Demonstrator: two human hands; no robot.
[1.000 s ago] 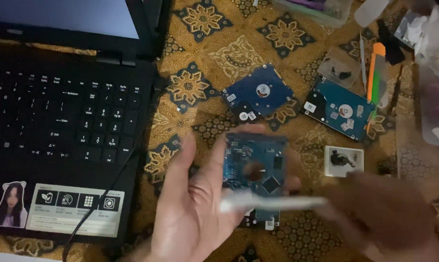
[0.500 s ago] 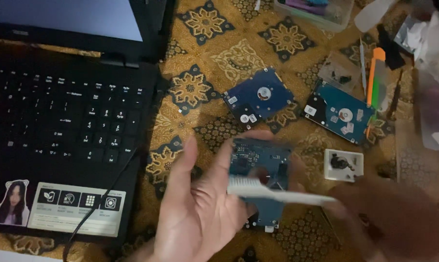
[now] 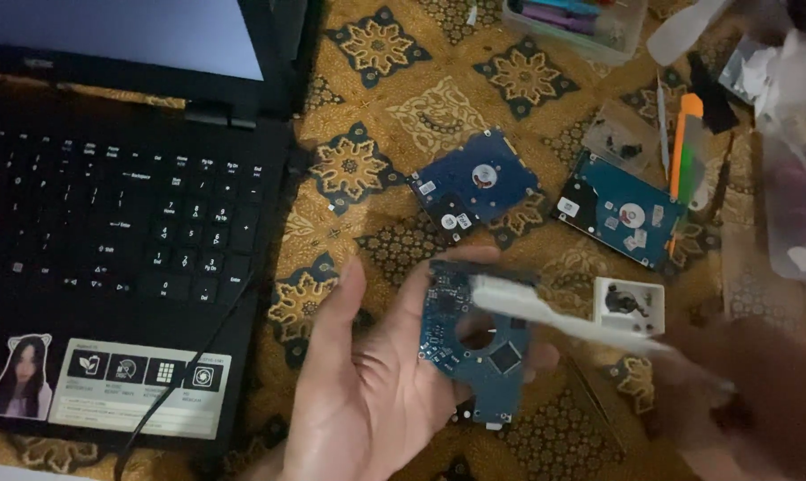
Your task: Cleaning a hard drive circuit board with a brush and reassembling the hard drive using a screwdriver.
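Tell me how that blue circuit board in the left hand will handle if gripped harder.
The blue circuit board looks thin and flat, so probably light and stiff. Its exposed chips suggest fragility. It rests on the left hand fingertips, so it may slip.

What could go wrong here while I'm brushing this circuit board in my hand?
The blue circuit board rests loosely on the left hand's fingertips, so a push from the white brush might tip it off. The right hand is blurred, so bristles could snag small parts. Dust may fall on the two drives below.

A gold patterned cloth (image 3: 439, 107) carries a black laptop (image 3: 109, 232) at left and two blue hard drives (image 3: 476, 183) (image 3: 621, 218) at upper right.
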